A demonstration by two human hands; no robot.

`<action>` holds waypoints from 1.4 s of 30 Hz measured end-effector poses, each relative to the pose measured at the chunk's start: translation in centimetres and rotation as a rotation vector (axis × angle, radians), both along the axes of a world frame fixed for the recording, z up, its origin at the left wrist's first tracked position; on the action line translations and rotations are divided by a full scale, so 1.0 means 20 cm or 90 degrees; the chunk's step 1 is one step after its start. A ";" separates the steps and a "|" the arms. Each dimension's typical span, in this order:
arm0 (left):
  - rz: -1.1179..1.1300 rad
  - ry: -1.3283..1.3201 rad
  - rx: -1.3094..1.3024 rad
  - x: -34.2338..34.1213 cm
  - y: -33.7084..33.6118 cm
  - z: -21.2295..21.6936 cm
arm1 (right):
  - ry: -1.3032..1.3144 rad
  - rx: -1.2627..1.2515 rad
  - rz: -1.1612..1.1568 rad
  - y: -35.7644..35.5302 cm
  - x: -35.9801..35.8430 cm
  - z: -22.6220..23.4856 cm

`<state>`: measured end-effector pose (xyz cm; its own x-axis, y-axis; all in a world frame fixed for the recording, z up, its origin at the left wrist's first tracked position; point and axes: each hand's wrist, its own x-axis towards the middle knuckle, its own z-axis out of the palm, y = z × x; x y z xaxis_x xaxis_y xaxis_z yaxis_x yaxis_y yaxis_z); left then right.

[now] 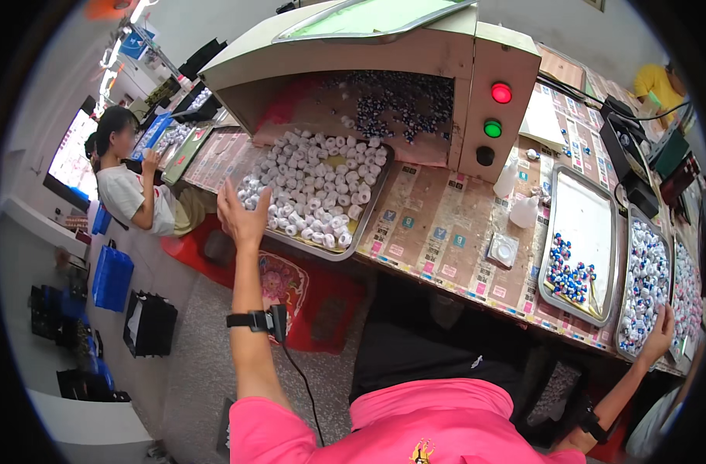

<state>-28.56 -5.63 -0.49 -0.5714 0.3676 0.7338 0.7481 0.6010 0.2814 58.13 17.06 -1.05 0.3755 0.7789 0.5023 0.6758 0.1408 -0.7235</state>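
Note:
My left hand (241,216) is raised with fingers spread at the near left corner of a metal tray (366,219) holding several small white ring-shaped parts (316,185). It holds nothing. My right hand (660,332) rests with fingers apart on the near edge of another metal tray (668,249) filled with white and blue parts (645,286). Between them lies a tray (544,255) with a small cluster of blue beads (569,271). Both wrists wear black bands.
A beige machine (415,54) with red and green lights (501,93) stands behind the white parts. Small plastic bottles (523,210) and a square dish (503,249) sit on the bench. A seated person (129,185) works at the far left. Blue crates (112,277) stand on the floor.

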 end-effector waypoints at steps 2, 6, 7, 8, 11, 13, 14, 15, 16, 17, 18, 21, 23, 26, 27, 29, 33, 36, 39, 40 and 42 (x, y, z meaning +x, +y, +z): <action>0.029 -0.146 -0.030 -0.18 -0.03 -0.08 | 0.010 0.010 -0.003 0.01 0.16 -0.08; -0.068 -0.192 -0.027 -0.26 0.05 -0.09 | -0.035 -0.026 -0.028 -0.02 0.23 -0.09; -0.074 -0.191 -0.026 -0.25 0.08 -0.08 | -0.035 -0.025 -0.033 -0.02 0.25 -0.10; -0.092 -0.202 -0.039 -0.23 0.11 -0.06 | -0.024 -0.030 -0.027 -0.01 0.27 -0.12; -0.131 -0.168 -0.024 -0.18 0.18 -0.02 | 0.002 -0.038 -0.025 0.00 0.24 -0.13; -0.204 -0.129 -0.033 -0.14 0.21 0.02 | -0.020 -0.027 -0.021 0.02 0.26 -0.15; -0.234 -0.082 -0.016 -0.11 0.24 0.02 | -0.020 -0.026 -0.022 0.03 0.27 -0.17; -0.234 -0.080 -0.013 -0.09 0.26 0.01 | -0.024 -0.026 -0.022 0.04 0.29 -0.18; -0.253 -0.078 -0.018 -0.09 0.28 0.01 | -0.029 -0.026 -0.022 0.06 0.31 -0.20; -0.272 -0.076 -0.022 -0.08 0.30 0.00 | -0.028 -0.023 -0.022 0.08 0.34 -0.23; -0.261 -0.068 -0.030 -0.03 0.31 0.03 | -0.049 -0.050 -0.025 0.09 0.33 -0.24; -0.309 -0.070 -0.034 0.02 0.37 0.04 | -0.079 -0.086 -0.031 0.10 0.29 -0.24; -0.319 -0.071 -0.049 0.06 0.39 0.07 | -0.093 -0.091 -0.020 0.11 0.25 -0.22; -0.345 -0.058 -0.075 0.12 0.43 0.11 | -0.003 -0.072 0.019 0.15 0.33 -0.25; -0.353 -0.040 -0.089 0.14 0.44 0.12 | -0.003 -0.071 0.017 0.17 0.36 -0.28; -0.357 -0.005 -0.087 0.17 0.47 0.14 | 0.083 -0.059 0.036 0.20 0.46 -0.33; -0.356 0.022 -0.134 0.22 0.51 0.18 | 0.004 -0.115 0.014 0.19 0.44 -0.31; -0.359 0.071 -0.092 0.21 0.52 0.18 | -0.001 -0.058 0.037 0.19 0.44 -0.35; -0.383 0.036 -0.068 0.22 0.54 0.18 | -0.052 -0.071 0.009 0.14 0.41 -0.30; -0.389 0.029 -0.071 0.24 0.54 0.18 | -0.017 -0.048 0.016 0.12 0.36 -0.27; -0.396 0.036 -0.077 0.23 0.53 0.18 | -0.141 -0.017 -0.027 0.07 0.25 -0.19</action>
<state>-23.95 4.90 3.05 -0.1858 0.7007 0.6888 0.9793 0.0744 0.1884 63.09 18.45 -4.78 0.2917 0.7787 0.5555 0.8233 0.0913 -0.5602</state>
